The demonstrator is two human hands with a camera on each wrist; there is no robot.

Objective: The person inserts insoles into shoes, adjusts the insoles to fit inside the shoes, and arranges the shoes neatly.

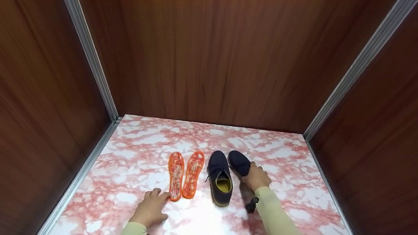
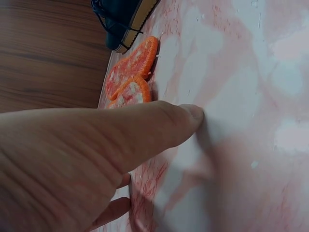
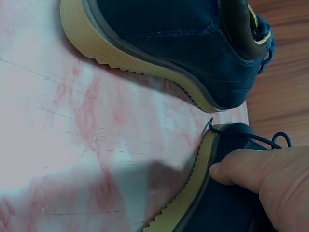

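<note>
With twelve o'clock at the back panel [image 1: 209, 65], the held shoe [image 1: 239, 160] stands on the table [image 1: 137, 176] at about three o'clock from the other shoe [image 1: 219, 166], its toe turned toward eleven. The right hand [image 1: 257, 177] grasps it from above, thumb laid along the side facing the other shoe, while much of the heel end is hidden by the hand and forearm. The left hand [image 1: 150, 209] has a released grip, fingers spread, near the seven o'clock end of the outer insole [image 1: 176, 176]; whether a fingertip touches the edge I cannot tell. The inner insole [image 1: 194, 173] lies just beside it at three o'clock, and both are at nine o'clock from the shoes. The shoes should be of modest weight, with a soft upper that gives a little under squeezing and a stiffer, ridged tan sole; the heel or the sides low by the sole look the surest hold, as loose laces would only swing. The insoles are likely light, bendy and hard to damage, best pinched at a bound orange rim. Counted: two navy shoes, two insoles, two hands and three wood-grain panels.
</note>
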